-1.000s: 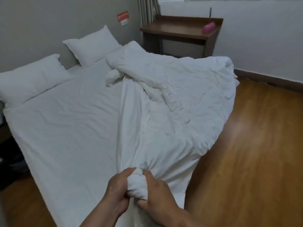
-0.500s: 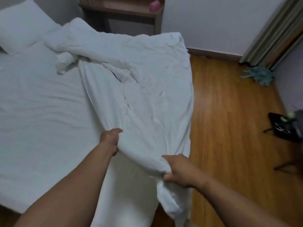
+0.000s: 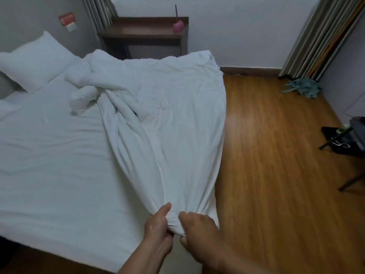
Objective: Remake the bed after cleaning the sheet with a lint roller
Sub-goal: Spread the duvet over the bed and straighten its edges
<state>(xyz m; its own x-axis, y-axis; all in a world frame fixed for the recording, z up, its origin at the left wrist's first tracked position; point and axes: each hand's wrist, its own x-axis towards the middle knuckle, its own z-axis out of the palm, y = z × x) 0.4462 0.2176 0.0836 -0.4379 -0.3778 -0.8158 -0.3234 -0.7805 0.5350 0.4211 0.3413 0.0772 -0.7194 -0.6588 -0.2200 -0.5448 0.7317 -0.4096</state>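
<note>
Both hands, left hand (image 3: pixel 158 224) and right hand (image 3: pixel 197 228), clench one bunched corner of the crumpled white duvet (image 3: pixel 158 119), which lies heaped along the bed's right side, likely to drag it across the bare white fitted sheet (image 3: pixel 49 165) for respreading.

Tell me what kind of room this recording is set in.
A bedroom, possibly a hotel or guest room: a bed with a white sheet, pillow and rumpled duvet, a wooden side desk, and curtains.

Matt, creased white cloth duvet (image 3: pixel 166 119); glossy wooden floor (image 3: pixel 276 175); dark wooden desk (image 3: pixel 142 34).
</note>
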